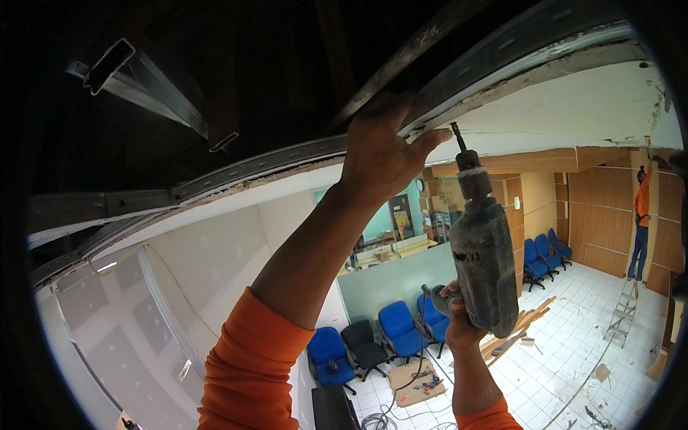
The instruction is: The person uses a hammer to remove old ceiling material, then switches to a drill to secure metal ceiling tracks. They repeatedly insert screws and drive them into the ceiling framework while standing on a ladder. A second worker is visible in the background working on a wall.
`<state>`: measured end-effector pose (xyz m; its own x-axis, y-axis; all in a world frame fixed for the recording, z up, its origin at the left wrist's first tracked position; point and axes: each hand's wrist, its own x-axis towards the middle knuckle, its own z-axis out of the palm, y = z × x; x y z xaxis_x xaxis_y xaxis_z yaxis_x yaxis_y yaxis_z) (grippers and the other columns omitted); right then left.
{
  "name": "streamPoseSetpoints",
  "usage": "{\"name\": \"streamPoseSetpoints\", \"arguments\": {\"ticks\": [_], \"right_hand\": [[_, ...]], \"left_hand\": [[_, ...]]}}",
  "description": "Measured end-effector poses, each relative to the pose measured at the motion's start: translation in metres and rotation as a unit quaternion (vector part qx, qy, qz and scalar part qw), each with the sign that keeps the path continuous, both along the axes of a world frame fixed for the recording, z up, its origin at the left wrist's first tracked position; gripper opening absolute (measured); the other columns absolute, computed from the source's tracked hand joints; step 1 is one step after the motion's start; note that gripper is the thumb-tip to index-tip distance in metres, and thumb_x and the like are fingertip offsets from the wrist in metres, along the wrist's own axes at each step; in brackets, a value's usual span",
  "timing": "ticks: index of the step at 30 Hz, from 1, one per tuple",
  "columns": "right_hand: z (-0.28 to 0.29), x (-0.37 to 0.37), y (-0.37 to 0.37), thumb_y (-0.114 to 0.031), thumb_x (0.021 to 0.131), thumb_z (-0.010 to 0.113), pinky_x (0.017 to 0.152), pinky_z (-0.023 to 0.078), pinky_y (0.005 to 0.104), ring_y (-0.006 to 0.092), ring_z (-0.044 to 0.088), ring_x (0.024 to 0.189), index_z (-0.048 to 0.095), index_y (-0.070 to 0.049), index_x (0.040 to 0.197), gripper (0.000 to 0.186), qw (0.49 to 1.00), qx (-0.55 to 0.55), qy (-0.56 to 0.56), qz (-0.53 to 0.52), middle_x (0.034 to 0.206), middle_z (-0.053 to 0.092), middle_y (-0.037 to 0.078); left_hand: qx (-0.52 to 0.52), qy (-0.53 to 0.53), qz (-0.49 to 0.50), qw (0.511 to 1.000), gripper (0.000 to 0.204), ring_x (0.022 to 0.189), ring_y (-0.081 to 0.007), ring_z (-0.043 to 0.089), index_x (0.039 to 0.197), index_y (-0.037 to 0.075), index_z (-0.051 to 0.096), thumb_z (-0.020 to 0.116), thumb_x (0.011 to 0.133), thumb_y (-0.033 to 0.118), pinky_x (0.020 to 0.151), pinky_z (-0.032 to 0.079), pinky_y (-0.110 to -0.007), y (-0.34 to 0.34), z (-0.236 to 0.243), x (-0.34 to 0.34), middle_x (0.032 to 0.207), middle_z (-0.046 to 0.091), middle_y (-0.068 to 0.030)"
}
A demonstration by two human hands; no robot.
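In the head view the left hand [380, 150] presses up with its fingers [430, 141] curled over the edge of a metal ceiling rail [251, 168], while the right hand [459, 315] grips a grey power drill [484, 258] pointing up at the ceiling board [559, 107] just beside it. The dark void above the rail hides most framing. Below lie a tiled floor [573, 344], blue chairs [398, 326], a ladder [622, 312] and another person [640, 222] by wood panelling.

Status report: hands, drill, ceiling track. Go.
Left hand gripping the metal ceiling track. Right hand holds the power drill, bit up just below the ceiling board edge. Nothing between bit and board.
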<state>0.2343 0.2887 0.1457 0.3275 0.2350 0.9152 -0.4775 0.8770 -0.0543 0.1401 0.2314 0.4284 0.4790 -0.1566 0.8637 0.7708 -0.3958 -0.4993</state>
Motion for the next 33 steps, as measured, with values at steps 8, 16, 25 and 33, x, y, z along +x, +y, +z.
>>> {"name": "streamPoseSetpoints", "arguments": {"ticks": [8,16,25,33], "right_hand": [[-0.001,0.003,0.003,-0.004,0.094,0.065,0.077,0.057,0.0396,0.0214,0.063,0.095,0.059,-0.007,0.116,0.023,1.000,0.002,-0.007,-0.031,0.106,0.064,0.009],[-0.002,0.005,0.005,0.000,0.093,0.063,0.080,0.057,0.0398,0.0216,0.063,0.097,0.061,-0.007,0.113,0.021,0.995,0.003,-0.022,-0.095,0.107,0.064,0.008],[-0.008,0.006,0.011,0.005,0.093,0.059,0.085,0.055,0.0376,0.0206,0.064,0.100,0.063,-0.006,0.114,0.024,0.979,-0.013,-0.042,-0.197,0.110,0.066,0.008],[-0.014,0.014,0.017,0.001,0.094,0.061,0.090,0.053,0.0367,0.0205,0.065,0.101,0.066,-0.005,0.110,0.018,0.951,-0.014,-0.077,-0.299,0.110,0.067,0.008]], "left_hand": [[-0.030,0.005,0.001,1.000,0.064,0.087,-0.0309,0.072,0.116,-0.009,0.065,0.086,0.076,0.036,0.079,0.059,-0.039,0.004,0.002,-0.003,0.099,0.069,-0.0245],[-0.001,0.000,0.007,1.000,0.049,0.089,-0.0280,0.073,0.110,-0.001,0.068,0.087,0.074,0.026,0.079,0.058,-0.038,0.003,0.001,-0.001,0.099,0.072,-0.0198],[-0.003,-0.005,-0.004,1.000,0.042,0.088,-0.0266,0.074,0.107,0.004,0.070,0.088,0.073,0.022,0.078,0.058,-0.038,-0.001,0.000,0.002,0.097,0.073,-0.0164],[0.004,-0.010,0.005,1.000,0.043,0.089,-0.0252,0.073,0.107,0.005,0.070,0.088,0.073,0.023,0.078,0.058,-0.037,0.001,0.000,0.001,0.097,0.073,-0.0158]]}}
